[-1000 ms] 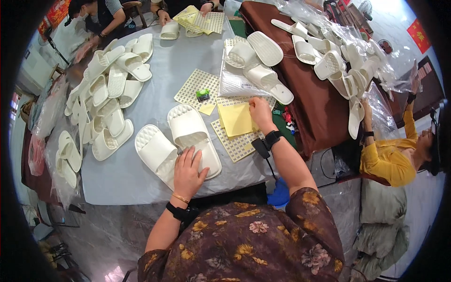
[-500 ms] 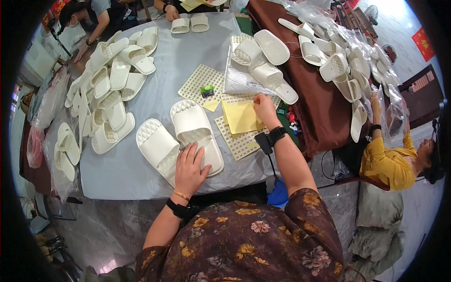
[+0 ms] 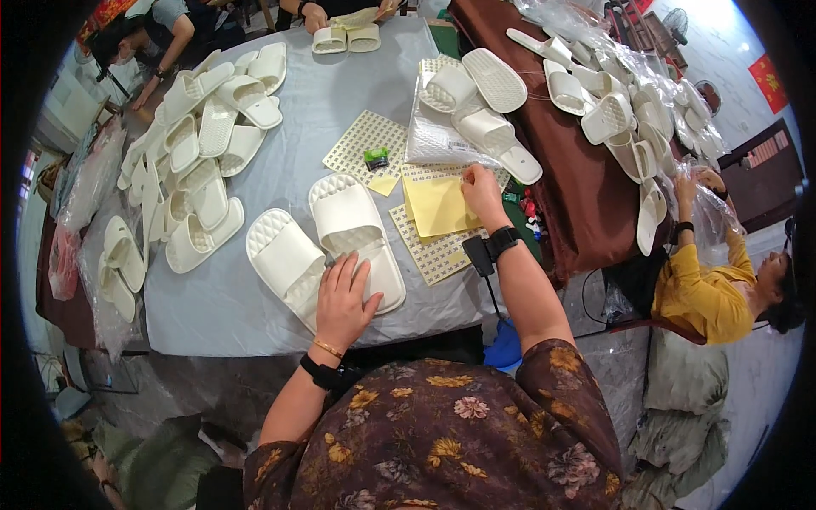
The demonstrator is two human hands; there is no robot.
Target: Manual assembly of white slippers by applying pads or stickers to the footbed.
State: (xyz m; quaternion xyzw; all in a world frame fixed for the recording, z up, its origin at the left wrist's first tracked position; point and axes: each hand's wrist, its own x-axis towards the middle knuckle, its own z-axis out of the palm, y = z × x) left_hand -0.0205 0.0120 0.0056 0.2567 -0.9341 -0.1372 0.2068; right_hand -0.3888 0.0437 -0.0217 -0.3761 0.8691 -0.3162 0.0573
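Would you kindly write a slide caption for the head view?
Left hand on two white slippers, right hand at a yellow sheet.

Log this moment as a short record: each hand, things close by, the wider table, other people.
Left hand: spread over a pair of white slippers
Right hand: at a yellow sheet's right edge; grip unclear
Close by: printed sheets, small green-and-black item
Table, left: slipper pile
Other people: person in yellow, right; person in dark clothes, upper left

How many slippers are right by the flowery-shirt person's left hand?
2: a left white slide slipper and a right white slide slipper, side by side. The left hand partly covers the pair.
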